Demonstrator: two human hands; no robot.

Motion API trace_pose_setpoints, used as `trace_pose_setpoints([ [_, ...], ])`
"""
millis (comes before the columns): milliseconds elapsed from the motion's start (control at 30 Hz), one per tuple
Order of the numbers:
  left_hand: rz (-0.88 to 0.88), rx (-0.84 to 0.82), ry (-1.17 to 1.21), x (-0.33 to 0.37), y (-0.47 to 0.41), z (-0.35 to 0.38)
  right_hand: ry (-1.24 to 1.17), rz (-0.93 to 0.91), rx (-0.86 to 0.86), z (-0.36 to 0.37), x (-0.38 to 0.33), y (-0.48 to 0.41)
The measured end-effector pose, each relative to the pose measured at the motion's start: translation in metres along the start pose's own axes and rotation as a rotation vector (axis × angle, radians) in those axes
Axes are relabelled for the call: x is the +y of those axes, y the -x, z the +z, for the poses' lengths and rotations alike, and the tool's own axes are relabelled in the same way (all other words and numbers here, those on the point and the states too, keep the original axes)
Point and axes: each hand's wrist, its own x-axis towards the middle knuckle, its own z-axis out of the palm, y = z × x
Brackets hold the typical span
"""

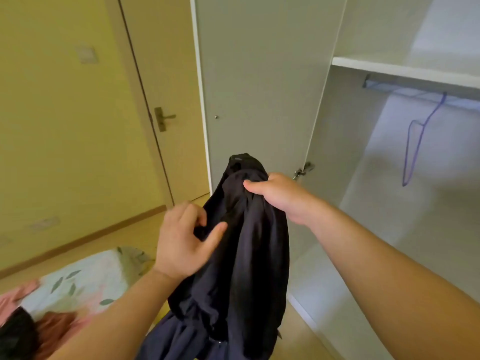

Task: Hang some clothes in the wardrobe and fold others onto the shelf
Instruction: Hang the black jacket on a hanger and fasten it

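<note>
Garment [241,242], dark, gripped at its top by the right hand [280,196], left hand [181,242] pinching a fold at its side; it hangs long axis vertical, in front of the wardrobe door [259,87]. Purple hanger [415,141] under the shelf [389,68]; bed [85,279] lower left, yellow wall [52,126].

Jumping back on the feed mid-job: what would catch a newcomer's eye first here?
A dark garment, bunched and held up at centre: the right hand grips its top, the left hand pinches a fold lower down. On the right, a thin blue hanger hangs in the open wardrobe; pink clothes lie on the floral bed at bottom left.
</note>
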Motion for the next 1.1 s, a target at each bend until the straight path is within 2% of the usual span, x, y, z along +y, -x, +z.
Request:
trace_pose_setpoints([
  [67, -0.061, -0.365, 0.02, 0.006, 0.035, 0.021, -0.128, 0.019, 0.084, -0.024, 0.003, 0.007],
  [133, -0.093, -0.715, -0.157, 0.005, 0.062, 0.048, -0.19, 0.028, 0.164, -0.045, 0.005, 0.015],
  [200, -0.134, -0.929, -0.319, 0.0, 0.076, 0.078, -0.213, 0.016, 0.207, -0.062, 0.005, 0.026],
  [233, -0.191, -0.974, -0.372, -0.001, 0.078, 0.092, -0.228, 0.009, 0.22, -0.069, 0.006, 0.031],
  [300, -0.398, -0.985, -0.313, -0.007, 0.077, 0.122, -0.273, 0.001, 0.251, -0.081, 0.009, 0.04],
  [400, -0.905, -0.907, 0.23, -0.004, 0.064, 0.161, -0.325, -0.019, 0.317, -0.098, 0.014, 0.054],
  [433, -1.021, -0.856, 0.364, 0.001, 0.059, 0.17, -0.321, -0.019, 0.337, -0.104, 0.016, 0.058],
  [533, -1.17, -0.725, 0.559, 0.015, 0.039, 0.186, -0.257, 0.004, 0.405, -0.123, 0.025, 0.07],
  [633, -1.13, -0.686, 0.661, 0.029, 0.001, 0.192, -0.213, 0.038, 0.506, -0.147, 0.039, 0.082],
  [733, -0.88, -0.674, 0.641, 0.056, -0.052, 0.189, -0.237, 0.075, 0.607, -0.173, 0.056, 0.099],
  [833, -0.736, -0.601, 0.782, 0.086, -0.104, 0.176, -0.243, 0.109, 0.756, -0.198, 0.073, 0.116],
  [933, -0.617, -0.698, 0.88, 0.1, -0.139, 0.167, -0.243, 0.159, 0.879, -0.218, 0.09, 0.13],
  [1000, -0.528, -0.766, 0.83, 0.107, -0.151, 0.169, -0.25, 0.208, 0.907, -0.226, 0.101, 0.137],
  [1100, -0.434, -0.748, 0.773, 0.125, -0.159, 0.178, -0.197, 0.287, 0.908, -0.234, 0.122, 0.145],
])
